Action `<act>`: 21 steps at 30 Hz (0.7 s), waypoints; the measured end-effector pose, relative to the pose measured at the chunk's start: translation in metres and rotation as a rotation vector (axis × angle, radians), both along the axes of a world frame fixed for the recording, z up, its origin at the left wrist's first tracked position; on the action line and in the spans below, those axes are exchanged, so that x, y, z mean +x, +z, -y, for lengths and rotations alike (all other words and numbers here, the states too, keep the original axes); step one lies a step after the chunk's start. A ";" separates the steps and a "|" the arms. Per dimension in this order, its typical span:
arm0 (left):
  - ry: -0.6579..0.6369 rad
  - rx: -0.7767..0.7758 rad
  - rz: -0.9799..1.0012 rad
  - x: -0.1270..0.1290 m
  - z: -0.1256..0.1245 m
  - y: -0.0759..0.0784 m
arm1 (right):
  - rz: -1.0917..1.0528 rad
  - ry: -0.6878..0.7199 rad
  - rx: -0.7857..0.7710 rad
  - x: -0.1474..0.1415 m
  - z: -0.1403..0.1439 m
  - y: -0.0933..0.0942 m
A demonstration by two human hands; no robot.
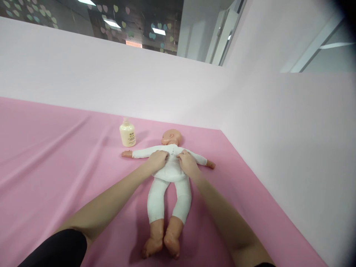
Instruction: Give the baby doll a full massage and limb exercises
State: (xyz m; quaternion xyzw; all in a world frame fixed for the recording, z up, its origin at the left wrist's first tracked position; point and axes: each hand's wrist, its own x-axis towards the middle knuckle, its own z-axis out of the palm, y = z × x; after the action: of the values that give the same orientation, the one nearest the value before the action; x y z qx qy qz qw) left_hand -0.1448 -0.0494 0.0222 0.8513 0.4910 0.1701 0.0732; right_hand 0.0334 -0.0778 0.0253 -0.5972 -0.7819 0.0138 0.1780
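A baby doll (pixel 169 185) in a white bodysuit lies on its back on a pink sheet (pixel 55 167), arms spread, head turned to the left, feet toward me. My left hand (pixel 157 160) rests on the left side of its chest, fingers curled on the white fabric. On the right side of the chest my right hand (pixel 187 163) does the same. Whether either hand pinches the cloth or only presses on it is unclear. A small cream-coloured bottle (pixel 127 133) stands upright beyond the doll's outstretched arm, apart from both hands.
The pink sheet (pixel 250 207) ends at pale pink walls (pixel 278 129) behind and on the right, close to the doll's far arm. Above the back wall a dark glass panel with heart stickers (pixel 111 18) shows.
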 end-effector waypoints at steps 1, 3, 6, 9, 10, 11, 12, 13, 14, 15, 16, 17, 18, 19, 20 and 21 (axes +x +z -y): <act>-0.007 0.014 -0.013 0.000 0.000 0.001 | -0.002 0.000 0.017 0.000 -0.001 -0.002; -0.028 0.038 -0.050 -0.001 -0.001 0.001 | -0.008 0.003 0.031 0.001 -0.004 -0.005; -0.030 0.041 -0.067 -0.001 -0.005 0.000 | -0.016 0.004 0.019 0.002 -0.007 -0.007; 0.001 0.033 -0.046 -0.002 -0.008 -0.002 | -0.027 -0.006 0.018 0.003 -0.008 -0.009; 0.016 0.037 -0.040 -0.002 -0.008 -0.003 | -0.030 -0.010 0.019 0.003 -0.009 -0.010; 0.030 0.043 -0.034 -0.002 -0.008 -0.003 | -0.034 -0.013 0.021 0.003 -0.009 -0.011; 0.041 0.051 -0.029 -0.002 -0.008 -0.004 | -0.039 -0.017 0.023 0.004 -0.010 -0.012; 0.048 0.058 -0.023 -0.001 -0.008 -0.004 | -0.043 -0.021 0.026 0.004 -0.010 -0.013; 0.053 0.063 -0.016 -0.001 -0.008 -0.004 | -0.049 -0.026 0.030 0.005 -0.011 -0.014; 0.061 0.065 -0.008 -0.001 -0.008 -0.004 | -0.058 -0.034 0.032 0.005 -0.013 -0.015; 0.071 0.063 0.000 -0.001 -0.008 -0.005 | -0.071 -0.041 0.033 0.006 -0.014 -0.016; 0.087 0.057 0.009 -0.001 -0.009 -0.005 | -0.086 -0.047 0.035 0.006 -0.015 -0.017; 0.103 0.050 0.020 -0.001 -0.010 -0.006 | -0.103 -0.052 0.038 0.007 -0.017 -0.019; 0.116 0.040 0.031 -0.001 -0.012 -0.007 | -0.122 -0.054 0.042 0.007 -0.018 -0.019; 0.128 0.028 0.041 -0.001 -0.013 -0.008 | -0.138 -0.053 0.045 0.008 -0.019 -0.020; 0.137 0.017 0.052 -0.001 -0.014 -0.009 | -0.149 -0.049 0.050 0.008 -0.020 -0.021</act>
State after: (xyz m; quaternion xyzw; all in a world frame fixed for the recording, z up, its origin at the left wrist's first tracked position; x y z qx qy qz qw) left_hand -0.1458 -0.0354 0.0131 0.8117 0.5444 0.2010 0.0669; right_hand 0.0416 -0.0578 0.0048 -0.6088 -0.7518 0.0346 0.2509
